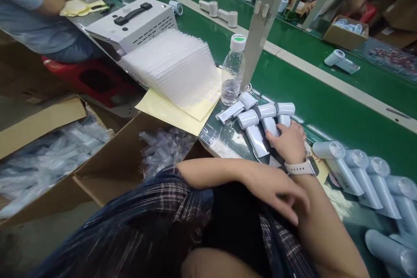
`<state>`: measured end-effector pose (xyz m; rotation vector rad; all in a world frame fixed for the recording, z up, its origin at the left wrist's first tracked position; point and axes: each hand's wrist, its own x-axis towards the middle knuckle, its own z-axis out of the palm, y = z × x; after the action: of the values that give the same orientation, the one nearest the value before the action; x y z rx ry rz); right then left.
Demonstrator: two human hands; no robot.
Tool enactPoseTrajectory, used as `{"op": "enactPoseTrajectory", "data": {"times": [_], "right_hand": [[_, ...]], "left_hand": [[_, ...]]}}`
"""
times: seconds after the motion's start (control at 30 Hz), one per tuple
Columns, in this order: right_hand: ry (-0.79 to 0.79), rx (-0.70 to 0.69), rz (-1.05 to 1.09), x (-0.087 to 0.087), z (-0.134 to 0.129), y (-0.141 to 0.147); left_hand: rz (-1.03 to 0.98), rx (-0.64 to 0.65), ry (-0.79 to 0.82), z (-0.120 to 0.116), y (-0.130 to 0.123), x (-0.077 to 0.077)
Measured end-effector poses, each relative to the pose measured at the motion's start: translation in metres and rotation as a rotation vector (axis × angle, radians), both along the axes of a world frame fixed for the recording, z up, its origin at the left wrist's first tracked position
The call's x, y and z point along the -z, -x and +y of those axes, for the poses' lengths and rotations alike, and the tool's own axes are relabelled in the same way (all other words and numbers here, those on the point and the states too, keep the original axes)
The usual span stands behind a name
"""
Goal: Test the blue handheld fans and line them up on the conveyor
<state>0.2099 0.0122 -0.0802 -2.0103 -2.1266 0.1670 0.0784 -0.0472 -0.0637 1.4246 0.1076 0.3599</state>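
Observation:
My right hand (289, 143), with a pale watch on its wrist, lies over the handle of a light-blue handheld device (285, 109) with a cylindrical head. Its thumb reaches the handle of the neighbouring device (269, 125); part of the grip is hidden under the palm. Two more such devices, one with its handle toward me (256, 140) and one at the left end (232, 112), lie in the same row. My left hand (282, 191) hangs across my body near my right forearm, blurred, with loosely bent fingers apart and nothing in them.
A water bottle (232, 76) stands by a metal post (260, 21). Left of it are stacked white sheets (176, 65) and a grey box (137, 26). More devices (339, 165) line the right. Open cartons (107, 169) sit below; a co-worker (29, 13) is at far left.

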Motion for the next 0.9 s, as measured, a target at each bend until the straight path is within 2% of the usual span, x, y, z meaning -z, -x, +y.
{"op": "enactPoseTrajectory", "data": {"times": [0.1,0.13,0.17,0.3,0.37,0.47,0.5,0.53,0.6,0.67,0.7,0.8,0.9], "right_hand": [[-0.081,0.018,0.05,-0.01,-0.011,-0.014],[-0.102,0.028,0.065,-0.014,-0.019,-0.017],[-0.12,0.031,0.084,-0.018,-0.027,-0.019],[-0.189,-0.022,0.225,-0.04,-0.064,-0.021],[-0.136,-0.101,0.377,-0.054,-0.079,-0.026],[0.01,-0.23,0.747,-0.068,-0.094,-0.044],[0.017,-0.227,0.843,-0.068,-0.094,-0.051],[-0.003,-0.165,0.867,-0.065,-0.093,-0.056],[-0.048,0.06,0.706,-0.053,-0.085,-0.064],[-0.037,0.258,0.453,-0.036,-0.075,-0.064],[-0.01,0.306,0.356,-0.028,-0.071,-0.063],[0.072,0.33,0.238,-0.009,-0.069,-0.055],[0.096,0.354,0.241,-0.006,-0.077,-0.054]], "left_hand": [[-0.027,-0.569,0.451,0.0,0.022,0.017],[-0.052,-0.687,0.547,0.001,0.023,0.021],[-0.088,-0.751,0.585,0.002,0.022,0.022],[-0.34,-0.858,0.584,0.018,-0.004,0.014],[-0.386,-0.881,0.619,0.029,-0.013,0.008],[-0.322,-0.73,0.594,0.037,-0.014,0.004],[-0.308,-0.672,0.565,0.037,-0.012,0.004],[-0.302,-0.633,0.534,0.036,-0.009,0.003],[-0.317,-0.632,0.491,0.033,-0.002,0.001],[-0.355,-0.714,0.472,0.03,0.007,-0.005],[-0.372,-0.769,0.465,0.029,0.011,-0.01],[-0.416,-0.909,0.44,0.034,0.022,-0.028],[-0.473,-0.94,0.496,0.046,0.019,-0.044]]}}
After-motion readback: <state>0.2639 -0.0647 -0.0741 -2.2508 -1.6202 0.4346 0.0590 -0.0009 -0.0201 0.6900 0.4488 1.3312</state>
